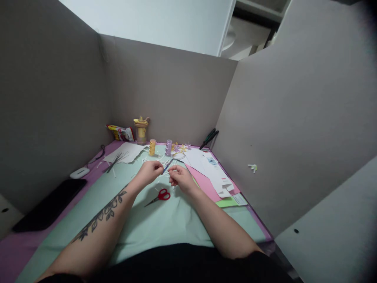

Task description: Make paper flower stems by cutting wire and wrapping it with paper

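Observation:
My left hand (150, 171) hovers over the middle of the table with fingertips pinched together. Facing it, a small gap away, my right hand (182, 177) has its fingers curled and thumb near the index finger. Whatever either pinches is too small to make out. Between and just beyond the hands lies a dark blue pen-like stick (167, 166). Scissors with red handles (163, 194) rest nearer to me, blades pointing left. Thin white paper scraps (159, 159) are scattered around and behind the hands.
Beyond stand a yellow roll (152, 147), a purple roll (168, 148) and a lidded cup (141, 131). Dark strips (118, 159) lie on white paper (128, 152) at left, near a black tablet-like slab (50, 204). Pink paper (206, 184) lies right; grey panels enclose the table.

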Available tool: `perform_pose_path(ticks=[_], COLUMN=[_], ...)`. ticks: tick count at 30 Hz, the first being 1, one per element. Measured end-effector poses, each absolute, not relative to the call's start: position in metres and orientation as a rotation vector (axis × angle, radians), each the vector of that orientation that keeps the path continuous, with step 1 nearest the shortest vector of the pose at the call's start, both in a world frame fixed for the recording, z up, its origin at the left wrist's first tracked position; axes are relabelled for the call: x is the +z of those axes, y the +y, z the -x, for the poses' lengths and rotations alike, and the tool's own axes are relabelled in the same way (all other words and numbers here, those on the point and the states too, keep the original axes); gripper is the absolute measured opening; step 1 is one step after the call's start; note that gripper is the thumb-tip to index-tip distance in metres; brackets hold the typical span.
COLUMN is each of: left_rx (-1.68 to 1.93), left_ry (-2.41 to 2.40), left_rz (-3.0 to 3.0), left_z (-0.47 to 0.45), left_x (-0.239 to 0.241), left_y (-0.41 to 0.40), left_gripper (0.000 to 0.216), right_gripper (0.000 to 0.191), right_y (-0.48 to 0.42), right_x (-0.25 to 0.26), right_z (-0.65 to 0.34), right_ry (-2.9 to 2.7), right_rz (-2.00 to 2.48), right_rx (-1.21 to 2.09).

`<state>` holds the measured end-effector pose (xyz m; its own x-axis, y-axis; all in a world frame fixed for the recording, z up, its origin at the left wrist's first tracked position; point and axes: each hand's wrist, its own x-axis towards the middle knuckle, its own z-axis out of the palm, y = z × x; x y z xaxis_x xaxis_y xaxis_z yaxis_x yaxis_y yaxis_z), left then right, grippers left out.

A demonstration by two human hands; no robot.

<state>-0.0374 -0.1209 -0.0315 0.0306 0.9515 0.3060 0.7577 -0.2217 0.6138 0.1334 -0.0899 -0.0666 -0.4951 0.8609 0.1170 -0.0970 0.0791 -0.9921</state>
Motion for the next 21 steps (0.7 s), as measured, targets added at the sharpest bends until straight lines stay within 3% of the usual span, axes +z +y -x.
perform_pose_path(ticks=[10,16,21], left_rx=[0.985,0.673,0.431], left_ry=[1.453,1.167,1.164], left_rz=[-1.845,-1.930,-2.092], left_z=[0.037,0.040,0.039], left_x=[-0.028,-0.022,-0.028], left_y=[-0.124,-0.132,-0.131], left_gripper=[0.026,0.024,0.019], right_gripper=[0.014,0.009,0.009], right_y=[-0.090,-0.071,-0.064], right_x=[-0.067,-0.072,-0.070], right_z=[-0.131,-0.142,-0.151], right_ry=[-1.698,-1.799,-1.982], right_rz=[0.835,0.790,0.840], right_rx=[1.386,1.307,0.969])
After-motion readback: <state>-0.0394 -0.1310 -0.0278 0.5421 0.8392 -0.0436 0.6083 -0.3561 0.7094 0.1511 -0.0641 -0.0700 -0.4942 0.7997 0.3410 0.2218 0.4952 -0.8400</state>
